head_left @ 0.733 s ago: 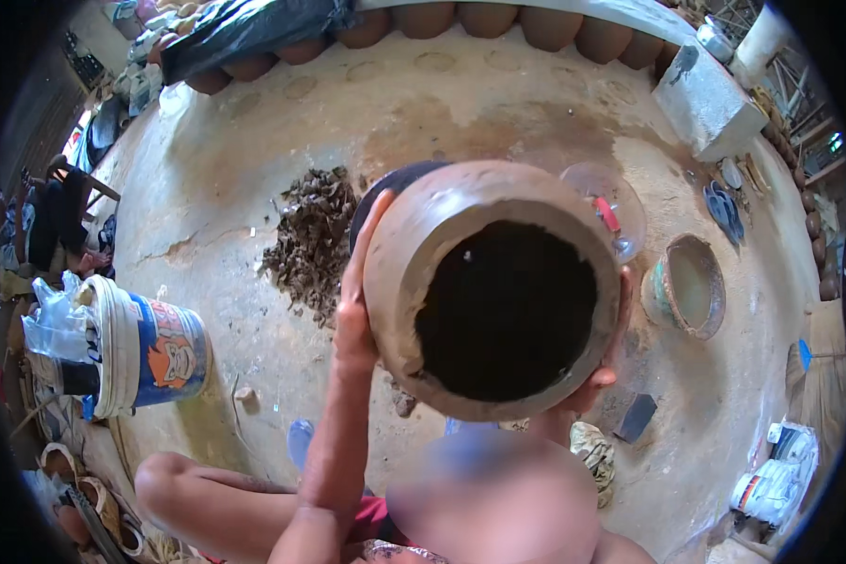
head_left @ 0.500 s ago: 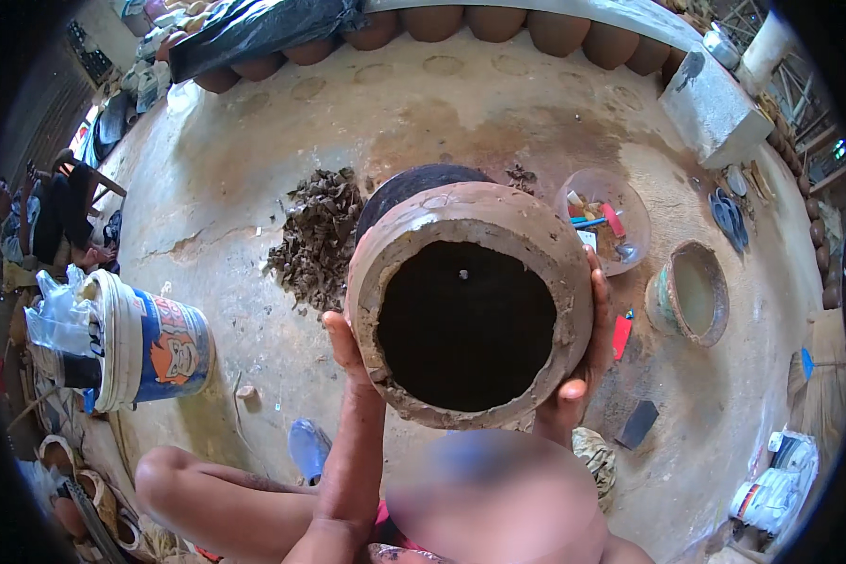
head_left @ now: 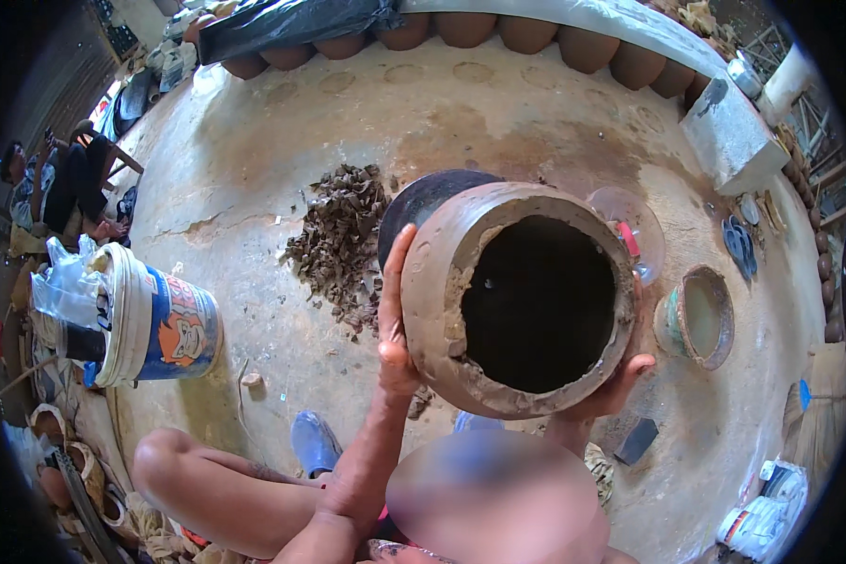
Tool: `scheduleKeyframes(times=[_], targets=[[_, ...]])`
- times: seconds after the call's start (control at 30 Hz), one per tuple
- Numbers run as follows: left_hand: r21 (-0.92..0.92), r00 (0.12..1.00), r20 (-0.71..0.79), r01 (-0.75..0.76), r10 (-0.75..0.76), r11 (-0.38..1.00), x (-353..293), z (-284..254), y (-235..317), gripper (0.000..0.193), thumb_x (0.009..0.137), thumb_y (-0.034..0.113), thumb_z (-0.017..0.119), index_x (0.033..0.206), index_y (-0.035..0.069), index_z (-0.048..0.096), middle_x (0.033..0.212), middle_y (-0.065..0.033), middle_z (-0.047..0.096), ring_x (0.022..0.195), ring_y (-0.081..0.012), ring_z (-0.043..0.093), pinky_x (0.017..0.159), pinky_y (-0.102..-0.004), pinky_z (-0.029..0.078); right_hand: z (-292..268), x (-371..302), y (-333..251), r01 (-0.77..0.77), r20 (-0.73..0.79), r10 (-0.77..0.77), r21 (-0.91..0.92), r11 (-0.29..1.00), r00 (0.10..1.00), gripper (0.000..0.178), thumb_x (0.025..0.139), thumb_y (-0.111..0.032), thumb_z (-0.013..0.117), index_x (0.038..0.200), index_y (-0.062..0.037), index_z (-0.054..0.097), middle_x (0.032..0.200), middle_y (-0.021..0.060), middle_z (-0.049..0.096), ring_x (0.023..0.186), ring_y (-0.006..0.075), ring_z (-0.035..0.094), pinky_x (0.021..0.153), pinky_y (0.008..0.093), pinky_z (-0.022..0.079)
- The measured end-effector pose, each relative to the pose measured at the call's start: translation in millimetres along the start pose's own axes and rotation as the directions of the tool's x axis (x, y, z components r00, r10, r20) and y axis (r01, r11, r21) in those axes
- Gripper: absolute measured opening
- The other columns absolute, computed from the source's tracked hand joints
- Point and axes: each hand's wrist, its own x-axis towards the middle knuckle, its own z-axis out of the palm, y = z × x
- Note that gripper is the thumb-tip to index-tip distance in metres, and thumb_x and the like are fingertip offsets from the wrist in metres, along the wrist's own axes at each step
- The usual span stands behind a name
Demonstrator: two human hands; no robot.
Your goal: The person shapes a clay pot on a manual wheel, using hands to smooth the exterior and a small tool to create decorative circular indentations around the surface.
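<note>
A round brown clay pot point(head_left: 432, 315) is held up between my two hands, its wide rough-edged mouth facing up toward me and tilted to the right. My left hand point(head_left: 397, 324) presses flat along its left wall, fingers pointing away from me. My right hand point(head_left: 616, 387) supports the lower right side with the thumb sticking out; the pot hides most of those fingers. Behind the pot, a dark round disc point(head_left: 414, 207) shows in part. Dark clay scraps point(head_left: 336, 240) lie heaped left of it. A clear plastic tub point(head_left: 650, 218) is partly covered by the pot's right side.
At the left stands a white and blue bucket point(head_left: 183, 324). To the right are a water-filled basin point(head_left: 672, 320), slippers point(head_left: 739, 249) and a dark block point(head_left: 636, 440). Clay pots point(head_left: 465, 28) line the back beside a concrete block point(head_left: 724, 136). A person point(head_left: 42, 193) sits far left.
The pot has shifted right and turned, so more of its left wall shows. My left hand has moved farther up that wall. The pot now covers more of the tub.
</note>
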Motion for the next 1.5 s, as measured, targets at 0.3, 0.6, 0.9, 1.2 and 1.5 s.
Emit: scheduleKeyframes(times=[0.3,0.6,0.9,1.2,1.5], targets=[[-0.582,0.948,-0.081,0.206,-0.308,0.787,-35,-20,-45,0.108,0.105,0.087,0.038,0.175,0.004,0.033,0.176,-0.0134,0.042,0.159,-0.0285,0.043,0.133,-0.0482,0.034,43,15,-36,0.211,0.235,-0.074,-0.637,0.742,0.969,0.137,0.089,-0.103,0.035,0.174,0.0041,0.028,0.174,0.0236,0.042,0.160,0.0345,0.043,0.134,0.0520,0.031],[-0.894,0.931,0.291,0.347,-0.222,0.284,-41,11,-40,0.109,0.103,0.090,0.037,0.175,0.009,0.035,0.176,-0.0129,0.041,0.161,-0.0326,0.041,0.134,-0.0508,0.032,15,31,-27,0.194,0.463,-0.050,-0.270,0.943,0.885,0.138,0.087,-0.101,0.049,0.175,0.0013,0.023,0.177,0.0246,0.037,0.162,0.0420,0.037,0.137,0.0564,0.024],[-0.310,0.941,0.074,0.337,-0.331,0.889,1,18,-39,0.134,0.086,0.092,0.066,0.174,-0.003,0.031,0.174,-0.0224,0.040,0.162,-0.0314,0.037,0.133,-0.0455,0.026,-20,1,-20,-0.010,0.129,0.029,-0.145,0.989,0.991,0.133,0.091,-0.098,0.047,0.176,-0.0001,0.021,0.180,0.0213,0.031,0.164,0.0383,0.034,0.136,0.0555,0.027],[-0.549,0.916,0.000,0.335,-0.401,0.766,-29,-4,-67,0.134,0.085,0.074,0.085,0.176,-0.002,0.022,0.173,-0.0230,0.038,0.161,-0.0326,0.037,0.134,-0.0453,0.026,-2,45,-20,-0.191,-0.024,0.217,-0.579,0.792,0.976,0.129,0.095,-0.096,0.044,0.177,-0.0010,0.018,0.183,0.0176,0.024,0.166,0.0345,0.030,0.135,0.0543,0.030],[-0.937,0.624,-0.112,0.193,-0.773,0.292,-29,26,-98,0.101,0.101,0.063,0.075,0.173,0.006,0.034,0.168,-0.0129,0.046,0.156,-0.0255,0.041,0.131,-0.0421,0.030,56,150,-2,0.073,0.195,0.560,-0.970,0.233,0.805,0.119,0.098,-0.091,0.049,0.169,0.0038,0.041,0.177,0.0209,0.039,0.163,0.0336,0.037,0.135,0.0493,0.027]])
